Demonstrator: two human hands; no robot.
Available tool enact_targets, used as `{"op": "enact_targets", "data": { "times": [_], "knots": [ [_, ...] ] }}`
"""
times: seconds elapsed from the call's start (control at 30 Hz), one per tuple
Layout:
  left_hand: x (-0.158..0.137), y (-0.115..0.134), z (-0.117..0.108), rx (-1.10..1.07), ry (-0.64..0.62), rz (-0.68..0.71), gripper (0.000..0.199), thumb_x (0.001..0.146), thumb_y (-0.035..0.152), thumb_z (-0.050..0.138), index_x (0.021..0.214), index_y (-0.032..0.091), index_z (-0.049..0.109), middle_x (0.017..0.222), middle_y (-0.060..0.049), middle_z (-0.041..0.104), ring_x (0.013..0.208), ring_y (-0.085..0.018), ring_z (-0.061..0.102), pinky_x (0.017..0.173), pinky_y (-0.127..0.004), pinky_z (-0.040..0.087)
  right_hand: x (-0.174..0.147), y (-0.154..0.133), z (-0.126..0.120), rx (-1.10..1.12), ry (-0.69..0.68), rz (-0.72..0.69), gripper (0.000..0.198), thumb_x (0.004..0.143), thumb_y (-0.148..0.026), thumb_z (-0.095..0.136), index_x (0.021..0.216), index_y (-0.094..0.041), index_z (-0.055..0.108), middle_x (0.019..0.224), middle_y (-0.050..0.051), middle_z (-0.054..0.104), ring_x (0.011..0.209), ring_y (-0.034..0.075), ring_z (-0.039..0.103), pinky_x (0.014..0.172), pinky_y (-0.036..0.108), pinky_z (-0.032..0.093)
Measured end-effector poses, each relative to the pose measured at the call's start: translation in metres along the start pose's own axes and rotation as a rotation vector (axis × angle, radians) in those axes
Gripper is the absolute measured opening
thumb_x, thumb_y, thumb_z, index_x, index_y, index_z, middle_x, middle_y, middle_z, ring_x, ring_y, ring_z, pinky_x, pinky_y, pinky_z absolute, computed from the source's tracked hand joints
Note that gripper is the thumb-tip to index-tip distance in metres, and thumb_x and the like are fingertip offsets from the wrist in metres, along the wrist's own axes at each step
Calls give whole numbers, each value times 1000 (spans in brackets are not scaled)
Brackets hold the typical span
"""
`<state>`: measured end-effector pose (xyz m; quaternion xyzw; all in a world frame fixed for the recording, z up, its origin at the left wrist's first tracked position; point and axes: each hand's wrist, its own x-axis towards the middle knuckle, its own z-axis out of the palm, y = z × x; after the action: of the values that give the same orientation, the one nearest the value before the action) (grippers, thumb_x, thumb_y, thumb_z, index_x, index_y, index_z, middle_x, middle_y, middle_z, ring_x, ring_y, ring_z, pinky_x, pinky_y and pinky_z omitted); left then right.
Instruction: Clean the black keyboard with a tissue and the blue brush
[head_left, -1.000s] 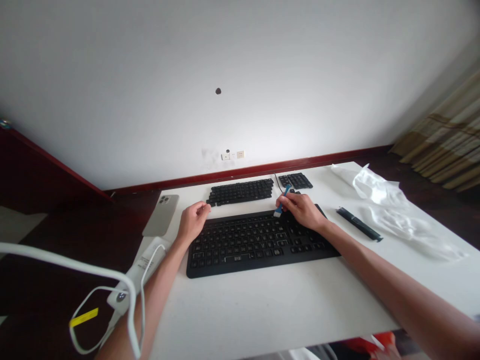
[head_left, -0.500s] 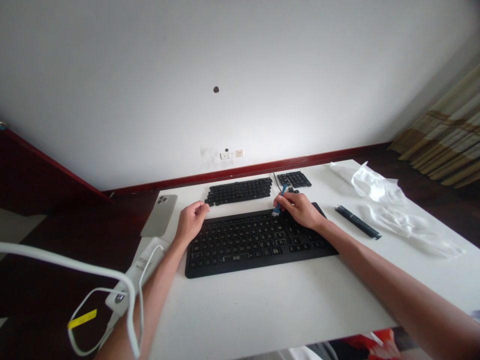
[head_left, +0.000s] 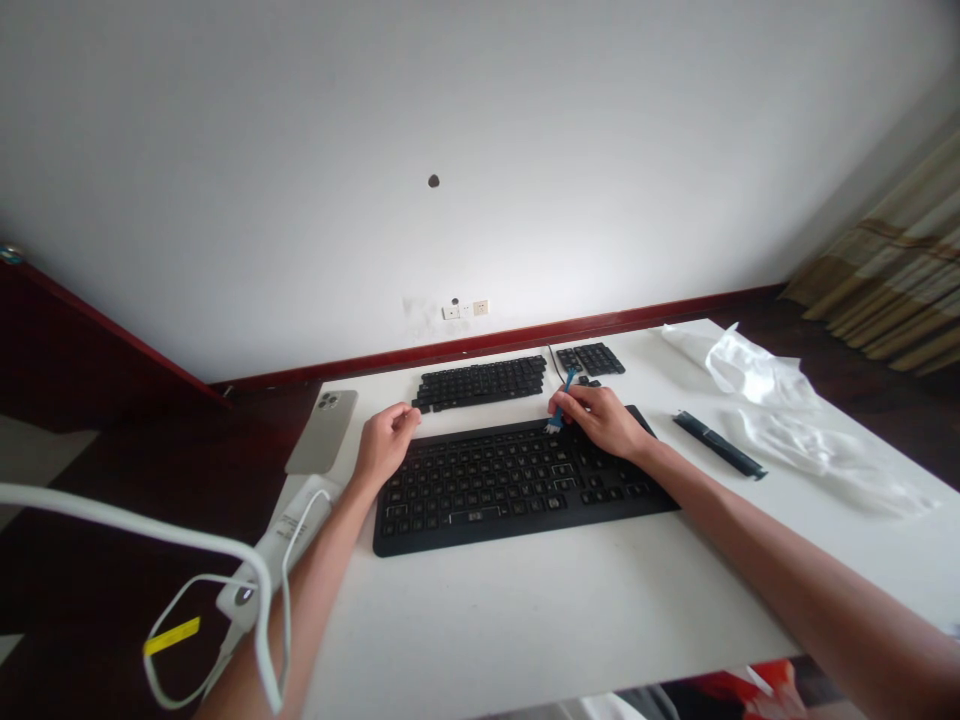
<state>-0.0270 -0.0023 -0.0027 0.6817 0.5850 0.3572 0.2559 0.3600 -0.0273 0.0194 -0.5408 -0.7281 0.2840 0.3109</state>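
Note:
A black keyboard base (head_left: 480,537) with its keycaps off lies on the white table. My right hand (head_left: 600,415) is closed around a small blue brush (head_left: 556,424), its pale bristles down at the base's upper edge, right of the middle. My left hand (head_left: 388,440) rests at the upper left corner of the base with its fingers curled; whatever they may hold is hidden. Behind the base, removed black keycaps (head_left: 484,383) are laid out in rows. A smaller group of keycaps (head_left: 596,358) sits farther right, and a few loose ones lie just behind my right hand.
Left of my left hand lie a phone (head_left: 324,430) and a white power strip (head_left: 289,530) with white cables (head_left: 187,545). On the right are a dark narrow strip-like piece (head_left: 720,445) and crumpled white plastic bags (head_left: 765,370). A wall stands behind the table.
The whole view has shifted very slightly. Both hands, the brush and the keyboard base keep nearly the same places relative to each other.

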Motion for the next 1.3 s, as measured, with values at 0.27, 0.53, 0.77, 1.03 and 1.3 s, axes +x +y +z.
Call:
{"op": "enact_targets", "data": {
  "times": [0.27,0.53,0.77,1.03,1.3],
  "knots": [
    [0,2,0,-3,-3,3,41,97,54,60,78,19,70,63,2,57,63,-15,50,66,-30,34,0,-1,0,2,4,0,56,109,-63,45,89,-22,77,74,2,68,69,19,62,71,33,45],
    [0,2,-1,-10,-6,2,41,97,55,60,78,20,70,63,2,58,63,-16,50,66,-29,35,0,-1,0,-11,11,-16,58,110,-65,44,89,-22,77,74,2,69,69,20,63,71,33,47],
    [0,2,-1,-11,-1,5,41,97,54,61,77,20,70,64,1,60,63,-16,51,66,-29,36,-1,-4,-1,-19,23,-24,61,109,-69,43,87,-22,76,72,3,71,67,21,63,69,34,48],
    [0,4,-1,-1,-3,7,42,96,55,60,77,20,70,63,1,59,63,-16,51,65,-29,35,0,-3,1,0,15,7,59,108,-67,45,87,-22,77,73,3,70,69,21,64,70,34,48],
    [0,5,-1,3,-1,0,41,96,55,60,77,20,69,62,2,58,63,-16,50,66,-30,35,0,-4,0,1,29,-6,58,108,-66,46,86,-22,77,73,3,71,68,21,64,70,34,48]
  ]
}}
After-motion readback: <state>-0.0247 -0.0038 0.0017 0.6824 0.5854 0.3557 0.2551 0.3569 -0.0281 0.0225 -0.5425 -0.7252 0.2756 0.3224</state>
